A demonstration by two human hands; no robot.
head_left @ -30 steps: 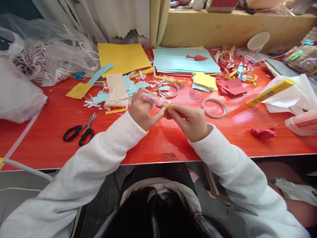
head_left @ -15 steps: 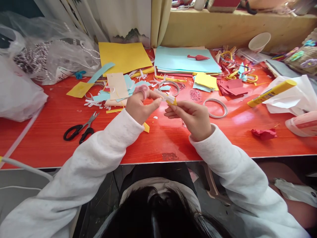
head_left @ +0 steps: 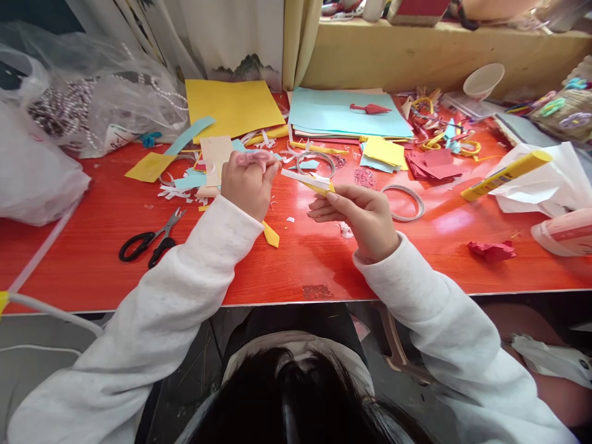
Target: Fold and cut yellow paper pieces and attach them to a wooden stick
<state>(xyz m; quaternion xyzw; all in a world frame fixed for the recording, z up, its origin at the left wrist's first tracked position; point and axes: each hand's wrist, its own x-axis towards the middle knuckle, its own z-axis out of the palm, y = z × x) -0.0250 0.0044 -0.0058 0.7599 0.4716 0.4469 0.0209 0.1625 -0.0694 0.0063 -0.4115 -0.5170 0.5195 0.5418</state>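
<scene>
My right hand [head_left: 363,216] pinches a small folded yellow paper [head_left: 326,188] between thumb and fingers. Along its top lies a narrow white strip [head_left: 300,177] whose free end points left. My left hand [head_left: 245,188] is closed just left of that end, apart from it; what its fingertips hold, if anything, is hidden. A soft pink band [head_left: 256,159] sits across the left fingers. Below the left hand lies a folded yellow paper piece [head_left: 271,235]. Black-handled scissors [head_left: 155,237] rest partly opened farther left.
Tape rolls [head_left: 407,202] lie on the red table [head_left: 287,277], among paper scraps. Behind are a yellow sheet [head_left: 234,108] and blue sheets [head_left: 333,114]. Red paper squares [head_left: 435,163], a yellow glue stick [head_left: 506,176] and crumpled red paper [head_left: 493,250] lie right. Plastic bags [head_left: 37,154] stand left.
My left hand has moved left, away from the white strip, and its fingers have curled in. The strip's left end now shows free. My right hand has hardly moved.
</scene>
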